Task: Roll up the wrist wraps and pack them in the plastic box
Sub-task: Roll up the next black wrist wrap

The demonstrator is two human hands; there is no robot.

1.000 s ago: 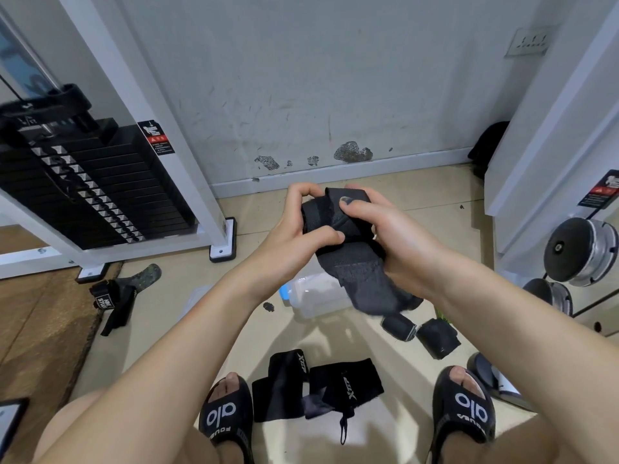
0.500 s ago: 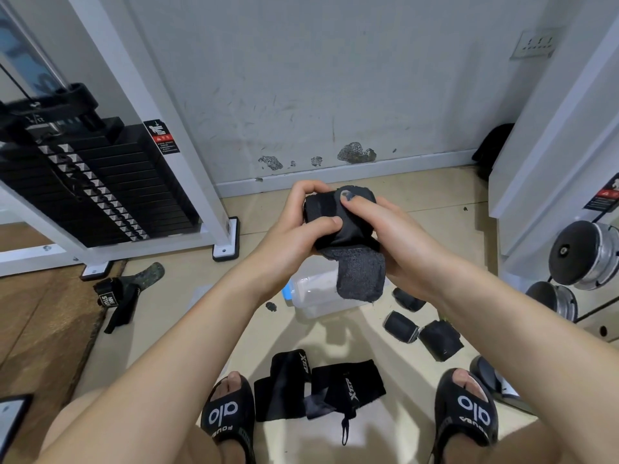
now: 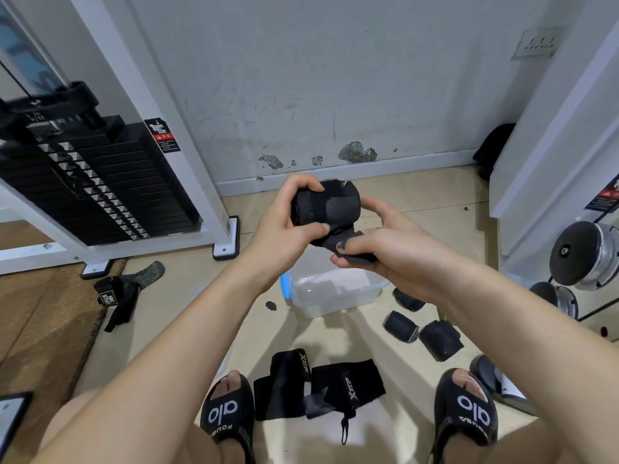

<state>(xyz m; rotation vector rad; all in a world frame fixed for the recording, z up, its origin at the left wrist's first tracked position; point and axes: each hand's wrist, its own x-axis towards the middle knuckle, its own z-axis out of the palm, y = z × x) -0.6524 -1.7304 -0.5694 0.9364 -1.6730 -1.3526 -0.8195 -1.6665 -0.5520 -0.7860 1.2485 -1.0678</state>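
The black wrist wrap (image 3: pixel 325 209) is almost a full roll, held in the air in front of the person, directly above the clear plastic box (image 3: pixel 335 293) on the floor. Its long axis runs roughly left to right, and a short grey tail (image 3: pixel 351 244) trails off the underside toward the right. The left hand (image 3: pixel 288 226) is curled round the roll, thumb pressing its near face. The right hand (image 3: pixel 378 249) pinches the loose tail between thumb and fingers, just beside and slightly below the roll. So the free end lies on the right hand's side; closing it, I judge, means carrying that tail over the roll. Three finished rolls (image 3: pixel 418 326) sit right of the box, and unrolled wraps (image 3: pixel 318 386) lie between the sandals (image 3: pixel 227 420).
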